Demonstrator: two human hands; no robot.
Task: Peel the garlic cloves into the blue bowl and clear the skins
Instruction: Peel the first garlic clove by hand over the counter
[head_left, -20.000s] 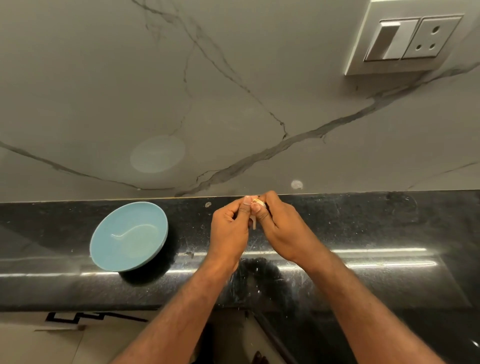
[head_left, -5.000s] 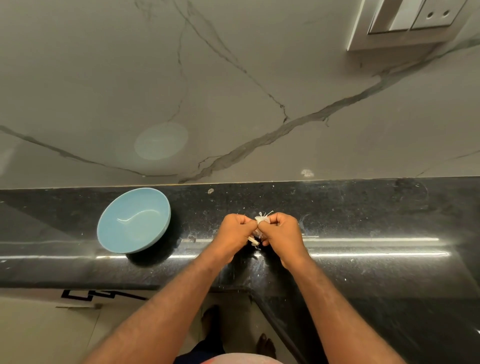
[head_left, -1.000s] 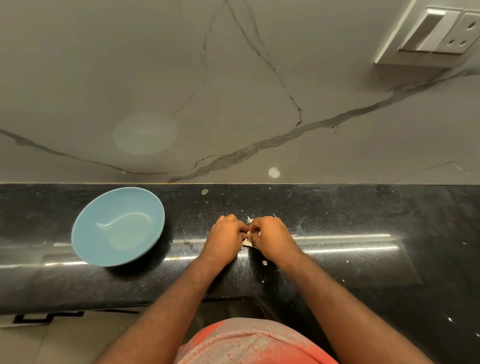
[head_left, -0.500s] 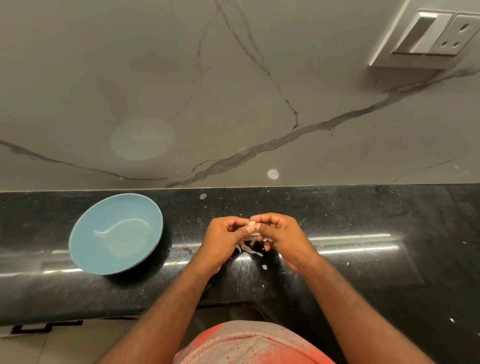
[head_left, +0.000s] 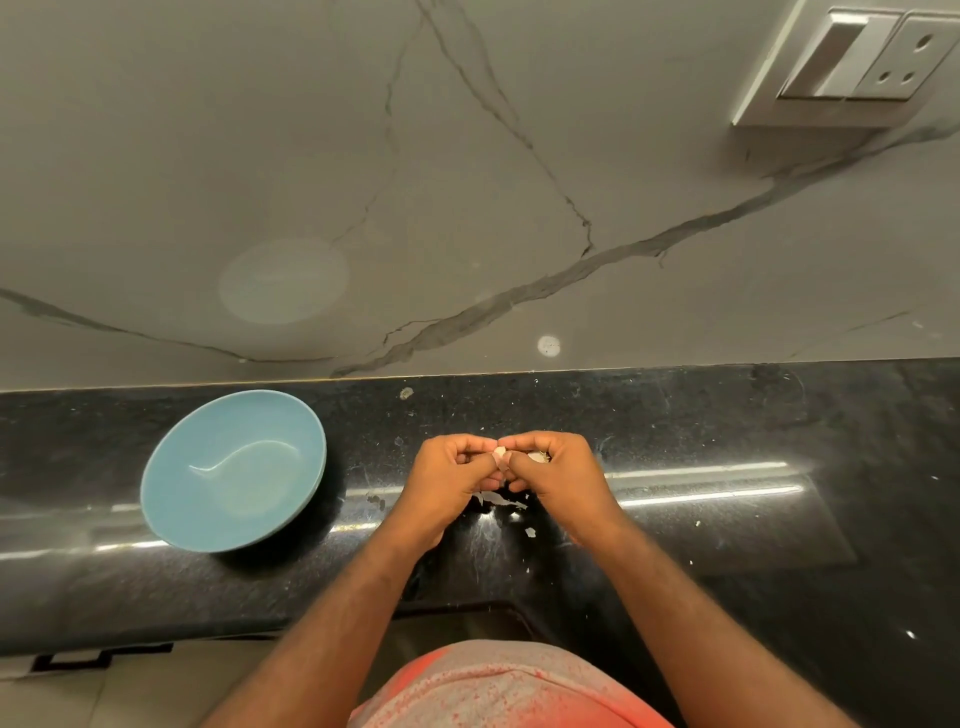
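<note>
Black counter (head_left: 727, 415), blue bowl (head_left: 228, 415), left hand (head_left: 447, 480), right hand (head_left: 560, 478) pinching garlic clove (head_left: 500, 453)

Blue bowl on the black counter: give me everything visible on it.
The round light-blue bowl is shallow, smooth and glossy, like glazed ceramic, with a curved light reflection inside and no visible contents. It sits upright on the black speckled stone counter, near the marbled wall, throwing a shadow to its lower right. Only the counter touches it: the left hand and right hand, pinching a garlic clove, are off to its right, with a gap between.
</note>
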